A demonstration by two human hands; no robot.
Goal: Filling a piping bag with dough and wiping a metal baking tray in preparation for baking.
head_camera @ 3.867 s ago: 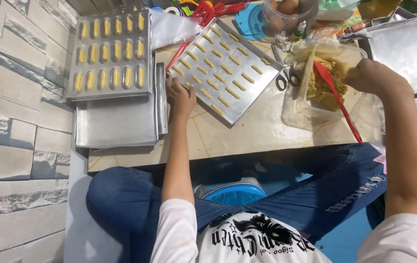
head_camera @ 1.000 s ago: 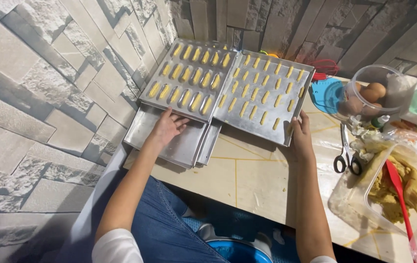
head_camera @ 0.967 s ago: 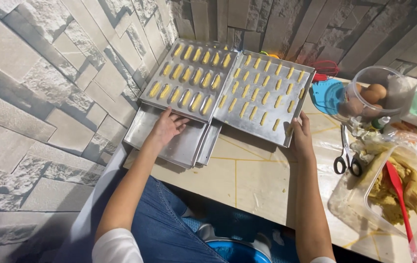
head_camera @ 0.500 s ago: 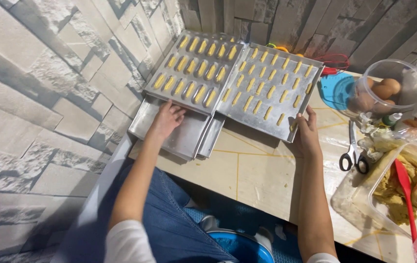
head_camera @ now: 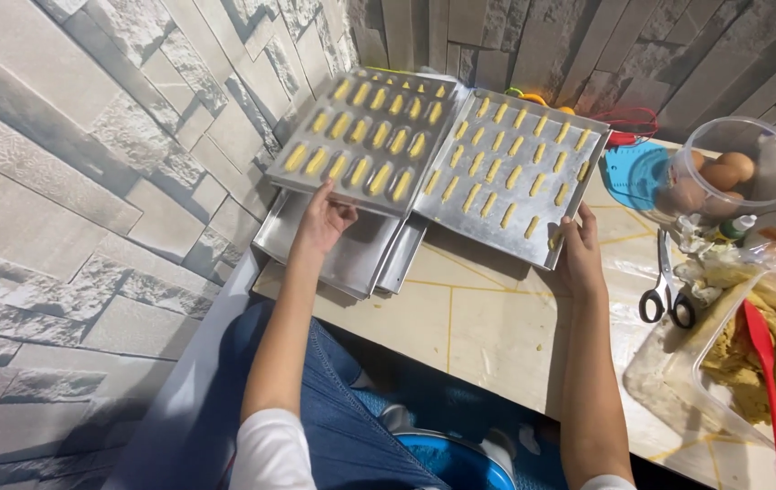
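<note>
Left hand (head_camera: 322,220) under yellow-dough tray (head_camera: 371,136), right hand (head_camera: 577,257) gripping silver tray (head_camera: 515,172)

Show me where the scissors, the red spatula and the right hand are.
scissors (head_camera: 666,289): head view, on the blades near the pivot.
red spatula (head_camera: 762,349): head view, on its red blade.
right hand (head_camera: 578,259): head view, on the back of the hand.

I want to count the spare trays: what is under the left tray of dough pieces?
Under the left tray of dough pieces lie stacked empty metal trays, the left hand resting on them. Their far parts are covered, so the count stays unclear.
</note>
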